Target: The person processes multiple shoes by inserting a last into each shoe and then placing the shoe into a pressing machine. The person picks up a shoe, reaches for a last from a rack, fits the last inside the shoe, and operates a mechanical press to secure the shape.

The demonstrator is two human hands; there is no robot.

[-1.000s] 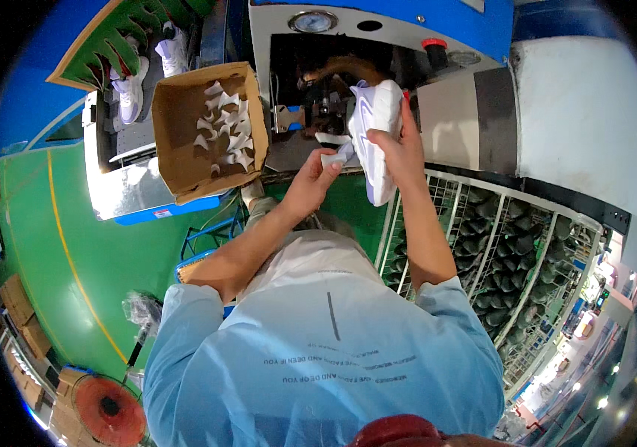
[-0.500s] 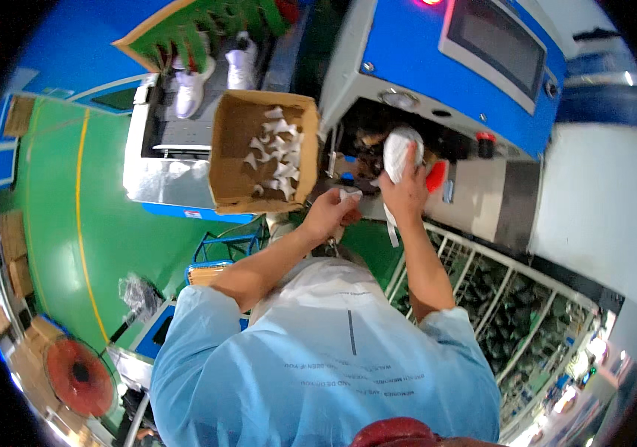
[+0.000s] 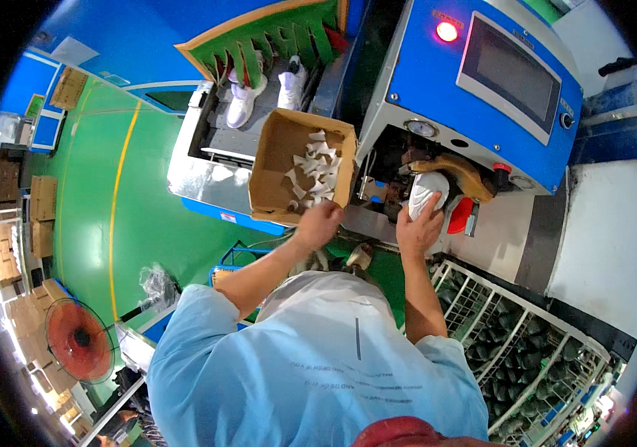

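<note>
My right hand (image 3: 420, 226) is closed on a white shoe (image 3: 429, 192), fingers spread along its pale ridged surface. The shoe is in the opening of a blue-and-white machine (image 3: 437, 82), just below a curved brown part (image 3: 458, 173). My left hand (image 3: 320, 225) is at the near right corner of a cardboard box (image 3: 265, 171), its fingers curled. Whatever those fingers hold, if anything, is hidden. Inside the box lie several small white scraps (image 3: 323, 165).
White shoes (image 3: 241, 104) stand on a conveyor (image 3: 221, 167) behind green curtain strips (image 3: 244, 59). The machine carries a screen (image 3: 510, 74), a lit red lamp (image 3: 446, 31) and a red button (image 3: 502, 170). A wire rack (image 3: 527, 328) of dark items stands right; a fan (image 3: 80, 339), left.
My left hand has moved from beside the machine opening, where it pinched a white scrap, to the box corner. The strip hanging from the shoe no longer shows. The whole view has shifted.
</note>
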